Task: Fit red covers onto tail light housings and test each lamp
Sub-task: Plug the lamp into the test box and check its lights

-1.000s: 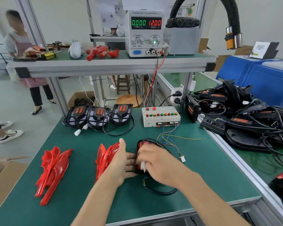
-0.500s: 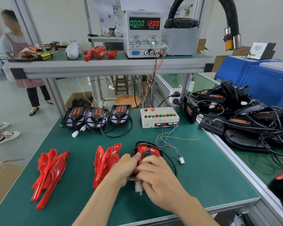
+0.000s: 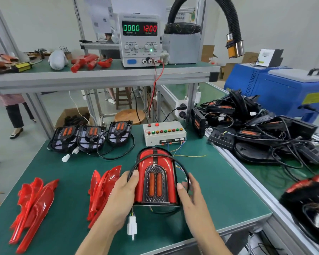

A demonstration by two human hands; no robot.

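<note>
A tail light (image 3: 156, 178) with red covers fitted is lifted above the green bench, face toward me, two orange strips in its centre. My left hand (image 3: 121, 197) grips its left side and my right hand (image 3: 191, 196) its right side. Its black cable loops over the top, and a white connector (image 3: 132, 227) hangs below. Two piles of loose red covers lie to the left, one pile (image 3: 102, 190) beside my left hand and another (image 3: 32, 207) further out. Three bare black housings (image 3: 90, 136) stand in a row at the back.
A white test box (image 3: 164, 133) with coloured buttons and loose wires sits behind the lamp. A power supply (image 3: 139, 40) on the upper shelf reads 0.000 and 12.00. A heap of black housings and cables (image 3: 256, 129) fills the right bench. A person (image 3: 13, 111) stands far left.
The lamp was flat on the bench under both hands; now it is raised and turned face-up toward me, its red covers showing and the white connector dangling.
</note>
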